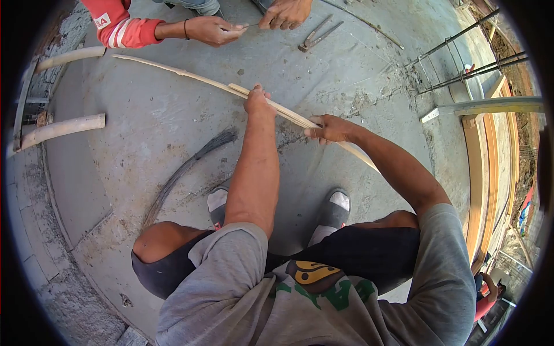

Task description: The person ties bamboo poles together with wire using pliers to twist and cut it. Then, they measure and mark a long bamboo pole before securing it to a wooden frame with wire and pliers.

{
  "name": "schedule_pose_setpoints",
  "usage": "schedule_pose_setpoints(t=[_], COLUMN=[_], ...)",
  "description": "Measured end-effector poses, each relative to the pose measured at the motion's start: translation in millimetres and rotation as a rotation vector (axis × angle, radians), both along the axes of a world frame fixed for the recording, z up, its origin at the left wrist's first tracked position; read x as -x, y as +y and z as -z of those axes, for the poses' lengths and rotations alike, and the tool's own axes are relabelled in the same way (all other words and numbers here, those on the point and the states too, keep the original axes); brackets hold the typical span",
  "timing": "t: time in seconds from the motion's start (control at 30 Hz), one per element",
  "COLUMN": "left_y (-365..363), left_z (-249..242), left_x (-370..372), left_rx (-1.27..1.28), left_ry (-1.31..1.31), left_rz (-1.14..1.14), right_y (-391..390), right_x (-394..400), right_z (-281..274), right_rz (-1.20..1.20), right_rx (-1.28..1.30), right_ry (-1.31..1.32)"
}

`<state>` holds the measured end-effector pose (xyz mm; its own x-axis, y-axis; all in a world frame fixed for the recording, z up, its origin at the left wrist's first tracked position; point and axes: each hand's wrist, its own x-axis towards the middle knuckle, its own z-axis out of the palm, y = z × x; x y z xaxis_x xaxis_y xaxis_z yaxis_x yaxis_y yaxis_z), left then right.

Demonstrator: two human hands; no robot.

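Observation:
Thin, pale wooden strips (288, 115) lie together at a slant in front of me; one of them reaches far out to the upper left. My left hand (259, 99) is closed around the strips near their middle. Lower and to the right, my right hand (329, 129) grips the same strips, its fingers partly hidden. A bundle of dark wire (193, 164) rests on the concrete floor left of my left forearm.
Across from me, another person's two hands (216, 30) hold something thin. Pincers (319, 36) and a thin rod (369, 26) lie on the floor. Steel rebar (456, 40) and wooden planks (478, 184) stand at the right; pale pipes (69, 129) jut in at the left.

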<state>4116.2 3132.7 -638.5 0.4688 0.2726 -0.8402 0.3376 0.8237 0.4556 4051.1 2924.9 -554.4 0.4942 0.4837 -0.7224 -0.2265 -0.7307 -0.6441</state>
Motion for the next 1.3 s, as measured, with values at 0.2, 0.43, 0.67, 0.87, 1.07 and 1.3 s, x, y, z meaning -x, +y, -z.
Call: schedule_pose_setpoints(t=[0.2, 0.43, 0.67, 0.87, 1.07, 1.3], left_y=[1, -1, 0, 2, 3, 3], left_z=[-13, -20, -17, 8, -10, -4], left_x=[3, 15, 12, 0, -4, -5], left_rx=[-0.033, -0.127, -0.047, -0.041, -0.008, -0.027], left_ry=[0.009, -0.025, -0.001, 0.049, 0.129, 0.127], left_rz=[-0.054, -0.059, -0.097, -0.120, -0.091, -0.071], right_y=[-1, 6, 1, -4, -1, 15], right_x=[10, 19, 22, 21, 23, 37], right_z=[-1, 2, 7, 7, 19, 19], right_rz=[0.027, -0.081, -0.113, -0.119, -0.166, -0.151], right_rx=[-0.004, 0.058, 0.064, 0.073, 0.120, 0.347], right_ry=[-0.029, -0.270, -0.345, -0.328, -0.571, -0.676])
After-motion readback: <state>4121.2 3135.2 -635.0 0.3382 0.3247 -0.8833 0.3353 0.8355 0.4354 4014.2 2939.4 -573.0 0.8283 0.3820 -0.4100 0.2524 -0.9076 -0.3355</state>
